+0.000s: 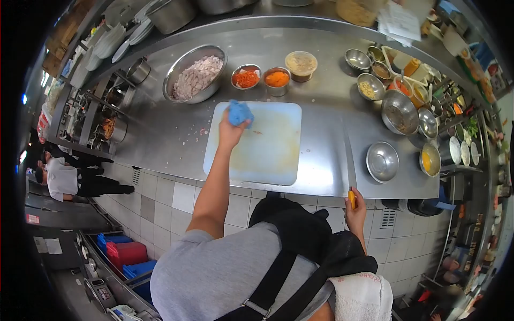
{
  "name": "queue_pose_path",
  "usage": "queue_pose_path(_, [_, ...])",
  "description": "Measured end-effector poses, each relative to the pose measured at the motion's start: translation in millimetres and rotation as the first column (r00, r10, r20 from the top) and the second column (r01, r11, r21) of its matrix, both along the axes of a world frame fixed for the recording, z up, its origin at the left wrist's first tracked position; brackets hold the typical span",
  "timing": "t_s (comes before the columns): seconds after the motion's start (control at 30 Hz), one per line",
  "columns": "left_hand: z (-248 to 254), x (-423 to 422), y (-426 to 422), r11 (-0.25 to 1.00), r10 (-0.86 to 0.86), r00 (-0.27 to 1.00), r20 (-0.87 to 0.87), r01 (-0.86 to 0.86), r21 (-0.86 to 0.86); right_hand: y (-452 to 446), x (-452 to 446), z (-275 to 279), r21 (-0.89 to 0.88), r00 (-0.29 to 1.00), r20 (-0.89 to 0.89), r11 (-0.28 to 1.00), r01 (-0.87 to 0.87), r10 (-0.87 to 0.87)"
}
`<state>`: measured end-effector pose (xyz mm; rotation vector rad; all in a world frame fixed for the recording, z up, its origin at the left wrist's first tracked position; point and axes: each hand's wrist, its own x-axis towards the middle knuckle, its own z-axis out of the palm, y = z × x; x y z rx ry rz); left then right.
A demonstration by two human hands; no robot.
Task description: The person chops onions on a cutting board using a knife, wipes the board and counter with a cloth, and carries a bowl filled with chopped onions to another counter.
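My left hand (231, 130) grips a crumpled blue cloth (241, 114) on the upper left part of a white cutting board (267, 150). Orange-brown stains and small bits mark the board. At the table's front edge, my right hand (355, 207) is closed around the yellow handle of a knife (350, 160), whose long blade points away from me over the steel table. Beyond the board stand a large steel bowl of chopped pale meat (197, 77), a small bowl of orange-red pieces (246, 78), a container of orange food (277, 80) and a lidded plastic tub (301, 65).
An empty steel bowl (382, 161) is right of the knife, with several bowls of ingredients behind it. Scraps lie left of the board. A shelf (257, 22) with pots spans the back. A person in a white top (61, 177) stands far left.
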<state>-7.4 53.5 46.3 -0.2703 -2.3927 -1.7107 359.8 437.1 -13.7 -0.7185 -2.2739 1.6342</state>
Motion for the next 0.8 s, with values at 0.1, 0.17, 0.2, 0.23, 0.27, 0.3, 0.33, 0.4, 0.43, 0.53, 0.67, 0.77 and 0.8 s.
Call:
queue_pose_path(0.1, [-58.3, -14.2, 6.7, 0.916, -0.077, 0.990, -0.116, 0.024, -0.401, -24.9, -0.6, 8.4, -0.002, 0.999, 0.036, 0.999, 0.040, -0.040])
queue_pose_path(0.17, [-84.5, -8.2, 21.7, 0.821, -0.178, 0.964, -0.199, 0.034, -0.570, -44.1, 1.3, 13.4, 0.045, 0.994, 0.087, 0.997, 0.056, -0.059])
queue_pose_path(0.2, [-93.4, 2.8, 30.8, 0.850, -0.203, 0.967, -0.156, 0.094, -0.518, -52.6, 6.4, 11.7, 0.016, 0.991, 0.098, 0.995, 0.093, -0.095])
queue_pose_path(0.23, [-93.3, 19.3, 39.5, 0.844, -0.311, 0.943, -0.116, 0.218, -0.491, -60.7, 12.8, 10.4, -0.011, 0.985, 0.110, 0.991, 0.135, -0.133])
queue_pose_path(0.27, [-91.2, 39.5, 46.4, 0.822, -0.416, 0.906, -0.078, 0.338, -0.459, -70.9, 19.4, 8.3, -0.028, 0.978, 0.113, 0.984, 0.178, -0.174])
queue_pose_path(0.3, [-96.3, 57.7, 52.8, 0.779, -0.531, 0.846, -0.036, 0.472, -0.413, -80.6, 26.7, 6.8, -0.020, 0.974, 0.120, 0.980, 0.197, -0.193])
queue_pose_path(0.33, [-95.8, 67.1, 61.7, 0.715, -0.641, 0.767, -0.004, 0.596, -0.365, -91.0, 33.4, 5.8, -0.087, 0.956, 0.143, 0.959, 0.269, -0.255])
queue_pose_path(0.4, [-87.6, 72.2, 90.5, 0.681, -0.707, 0.706, -0.044, 0.663, -0.311, -110.6, 45.7, 9.1, -0.164, 0.919, 0.165, 0.909, 0.383, -0.357])
queue_pose_path(0.43, [-79.8, 75.5, 105.6, 0.657, -0.746, 0.660, -0.088, 0.708, -0.261, -116.7, 50.5, 14.6, -0.156, 0.910, 0.163, 0.901, 0.406, -0.382])
queue_pose_path(0.53, [-50.5, 21.4, 168.9, 0.687, -0.707, 0.686, -0.173, 0.608, -0.398, -124.5, 62.6, 30.9, -0.067, 0.914, 0.072, 0.912, 0.404, -0.400])
queue_pose_path(0.67, [-57.4, -68.9, 239.4, 0.407, -0.664, 0.744, 0.079, 0.448, -0.796, -126.6, 77.3, 51.4, -0.005, 0.903, 0.084, 0.905, 0.424, -0.422])
queue_pose_path(0.77, [-76.0, -57.4, 238.5, 0.040, -0.699, 0.639, 0.320, 0.482, -0.875, -133.8, 95.7, 49.4, -0.003, 0.888, 0.092, 0.892, 0.453, -0.451])
queue_pose_path(0.8, [-75.5, -45.0, 240.1, -0.088, -0.727, 0.584, 0.361, 0.442, -0.893, -131.0, 99.0, 45.5, -0.012, 0.880, 0.079, 0.883, 0.470, -0.468])
